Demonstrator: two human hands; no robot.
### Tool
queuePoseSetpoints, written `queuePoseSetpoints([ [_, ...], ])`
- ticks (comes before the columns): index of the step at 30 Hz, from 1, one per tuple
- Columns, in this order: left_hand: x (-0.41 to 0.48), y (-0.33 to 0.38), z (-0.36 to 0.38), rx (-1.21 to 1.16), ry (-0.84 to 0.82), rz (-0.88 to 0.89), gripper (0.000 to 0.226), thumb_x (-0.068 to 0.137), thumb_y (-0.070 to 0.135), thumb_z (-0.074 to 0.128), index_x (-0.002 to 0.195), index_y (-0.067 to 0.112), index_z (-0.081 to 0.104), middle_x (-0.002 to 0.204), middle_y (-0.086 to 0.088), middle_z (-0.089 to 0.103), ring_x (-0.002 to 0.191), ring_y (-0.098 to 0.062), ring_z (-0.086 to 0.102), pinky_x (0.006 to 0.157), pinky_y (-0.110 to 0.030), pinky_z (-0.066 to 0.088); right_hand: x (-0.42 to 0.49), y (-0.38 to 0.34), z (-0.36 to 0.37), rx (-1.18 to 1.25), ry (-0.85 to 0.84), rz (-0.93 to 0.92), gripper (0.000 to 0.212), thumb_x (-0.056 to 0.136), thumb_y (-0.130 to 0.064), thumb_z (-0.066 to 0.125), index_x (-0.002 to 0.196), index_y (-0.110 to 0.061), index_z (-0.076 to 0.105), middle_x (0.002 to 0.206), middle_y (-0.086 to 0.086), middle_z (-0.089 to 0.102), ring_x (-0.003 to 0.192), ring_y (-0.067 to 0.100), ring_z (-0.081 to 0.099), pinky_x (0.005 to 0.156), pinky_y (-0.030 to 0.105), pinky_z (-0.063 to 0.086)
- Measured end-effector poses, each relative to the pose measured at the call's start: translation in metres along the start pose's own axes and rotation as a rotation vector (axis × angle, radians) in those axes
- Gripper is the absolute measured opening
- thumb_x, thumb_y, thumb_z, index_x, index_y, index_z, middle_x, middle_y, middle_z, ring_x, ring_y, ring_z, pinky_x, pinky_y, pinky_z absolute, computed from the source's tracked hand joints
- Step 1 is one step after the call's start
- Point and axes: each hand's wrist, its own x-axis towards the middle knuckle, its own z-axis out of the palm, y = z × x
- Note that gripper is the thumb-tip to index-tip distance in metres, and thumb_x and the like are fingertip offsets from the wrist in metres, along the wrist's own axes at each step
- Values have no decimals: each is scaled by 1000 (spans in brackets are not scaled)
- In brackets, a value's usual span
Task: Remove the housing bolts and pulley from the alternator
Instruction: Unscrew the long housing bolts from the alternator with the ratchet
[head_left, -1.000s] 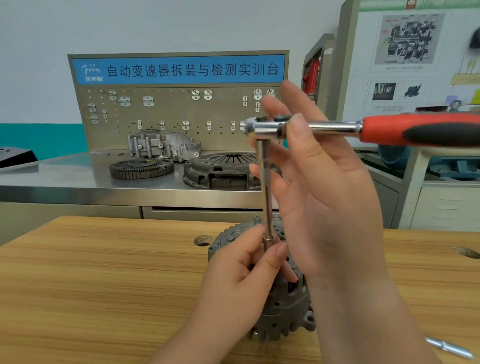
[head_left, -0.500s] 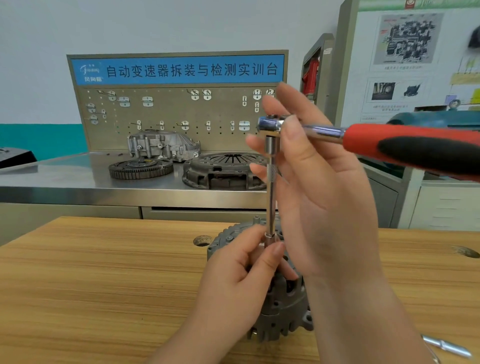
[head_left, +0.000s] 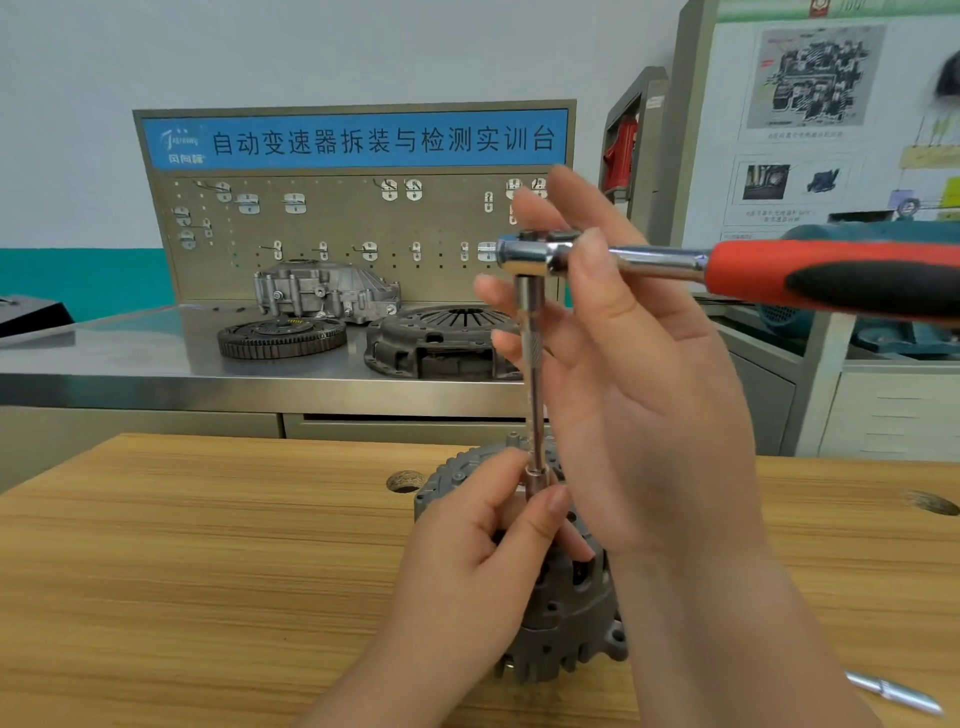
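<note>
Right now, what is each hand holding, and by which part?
The right hand pinches the ratchet at its head, not the red handle. The left hand pinches the extension bar at its lower end, above the alternator.

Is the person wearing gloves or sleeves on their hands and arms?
No. The left hand and the right hand are both bare: no gloves, rings or watch show. No sleeves come into view either. The nails are short and plain.

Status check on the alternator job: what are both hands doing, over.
Left hand pinches socket on alternator. Right hand pinches ratchet head, extension upright. Nothing seen in the way.
</note>
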Motion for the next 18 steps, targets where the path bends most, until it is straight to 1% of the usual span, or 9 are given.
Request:
queuePoseSetpoints([
  [2,0,-1,0,11,-13,17,32,84,56,47,102,33,62,86,14,73,70,-32,60,66,-48,52,1,0,-2,76,-8,40,29,87,-38,52,109,-25,66,109,-6,72,82,16,68,79,28,51],
  [5,0,0,-1,85,-32,83,25,90,56,41,105,45,59,78,24,68,64,-6,55,63,-26,45,2,0,-6,152,-6,118,42,83,-45,45,113,-20,62,94,-2,75,71,15,69,76,27,55],
  [6,0,0,-2,94,-32,94,24,91,54,41,104,45,58,77,26,67,64,-5,55,61,-23,43,2,1,-6,158,-4,127,43,83,-45,45,114,-20,61,91,-1,75,71,15,68,75,27,55],
  [7,0,0,-2,83,-27,89,24,90,53,42,104,44,59,78,26,67,65,-8,56,63,-25,45,2,1,-5,152,-2,119,42,83,-44,47,114,-22,62,92,-2,75,74,15,68,75,27,55],
  [10,0,-1,-1,-2,-27,24,28,86,52,47,106,39,62,88,16,73,75,-31,62,73,-48,54,0,0,-2,28,4,33,26,85,-36,56,106,-29,70,107,-7,73,92,13,64,79,28,52],
  [12,0,-2,-1,-13,-15,4,28,85,52,48,106,42,63,90,11,75,78,-38,63,74,-58,54,-1,-1,0,-39,14,-22,23,85,-29,57,104,-28,71,111,-11,71,100,14,63,85,31,50],
  [13,0,-2,-1,-9,-10,2,27,85,53,48,105,42,63,89,11,75,78,-38,63,72,-59,53,-1,-1,0,-35,21,-33,23,85,-27,57,104,-27,70,110,-10,71,98,16,65,84,31,50],
  [15,0,-3,-2,-17,-14,3,27,86,54,48,105,43,63,89,9,74,78,-40,62,71,-60,52,-2,-1,1,32,25,-22,24,88,-27,53,107,-23,67,108,-7,72,86,17,68,78,28,51],
  [18,1,-2,-2,-16,-54,11,32,88,60,47,111,42,62,95,10,74,83,-37,64,77,-58,53,-1,-2,-2,141,1,59,34,88,-37,47,112,-18,62,104,-1,74,74,18,69,77,28,55],
])
